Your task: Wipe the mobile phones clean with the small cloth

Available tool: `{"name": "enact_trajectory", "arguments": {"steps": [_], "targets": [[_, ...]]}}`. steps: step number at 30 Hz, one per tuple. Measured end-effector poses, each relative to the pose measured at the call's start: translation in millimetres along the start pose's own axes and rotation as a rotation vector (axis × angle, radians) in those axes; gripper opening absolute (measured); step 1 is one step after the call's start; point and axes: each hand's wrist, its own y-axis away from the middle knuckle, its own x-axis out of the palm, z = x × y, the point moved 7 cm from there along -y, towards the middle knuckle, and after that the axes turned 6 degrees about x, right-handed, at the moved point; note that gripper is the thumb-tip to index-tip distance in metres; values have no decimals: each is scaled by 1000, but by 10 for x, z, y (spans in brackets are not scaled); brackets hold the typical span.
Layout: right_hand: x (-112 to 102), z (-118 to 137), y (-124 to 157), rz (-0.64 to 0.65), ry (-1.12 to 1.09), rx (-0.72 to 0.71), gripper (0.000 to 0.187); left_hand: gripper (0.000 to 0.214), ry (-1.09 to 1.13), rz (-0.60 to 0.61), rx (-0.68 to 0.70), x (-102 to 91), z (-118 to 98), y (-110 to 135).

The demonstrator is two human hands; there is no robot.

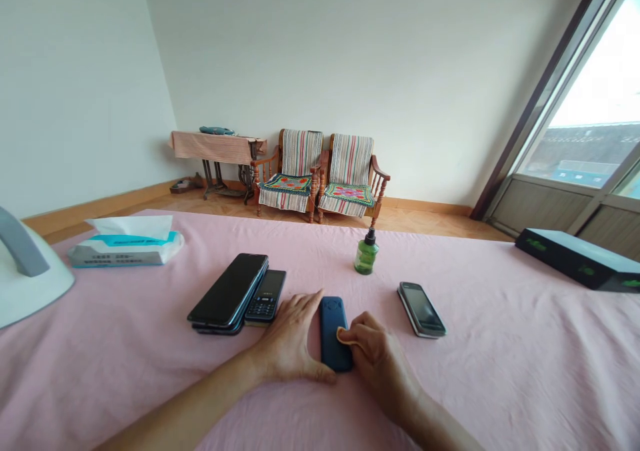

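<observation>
A dark blue mobile phone (332, 331) lies back side up on the pink cloth, between my hands. My left hand (290, 337) spans its left side, forefinger at the upper corner and thumb at the bottom edge, bracing it. In my closed right hand (377, 354) is a small yellowish cloth (345, 335), pinched and pressed against the phone's right side; most of it is hidden by the fingers. Left of my left hand lie a keypad phone (267, 295) and a stack of black smartphones (230, 291). A silver-edged touchscreen phone (423, 309) rests to the right.
A green pump bottle (367, 253) stands beyond my hands. Toward the left are a tissue pack (127, 244) and a white appliance with a grey handle (30, 271). A black box (575, 259) sits at the far right. Two wooden chairs (345, 171) stand past the table's far edge.
</observation>
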Motion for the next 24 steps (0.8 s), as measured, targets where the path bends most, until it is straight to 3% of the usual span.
{"name": "enact_trajectory", "arguments": {"steps": [6,12,24], "targets": [[8,79,117,30,22,-31,31,125,-3,-11,21,-6,-8,-9],[-10,-7,-210,-46,110,-48,33,123,5,-43,54,7,0,-3],[52,-64,-569,-125,197,-94,32,124,-5,-63,50,20,19,12]]}}
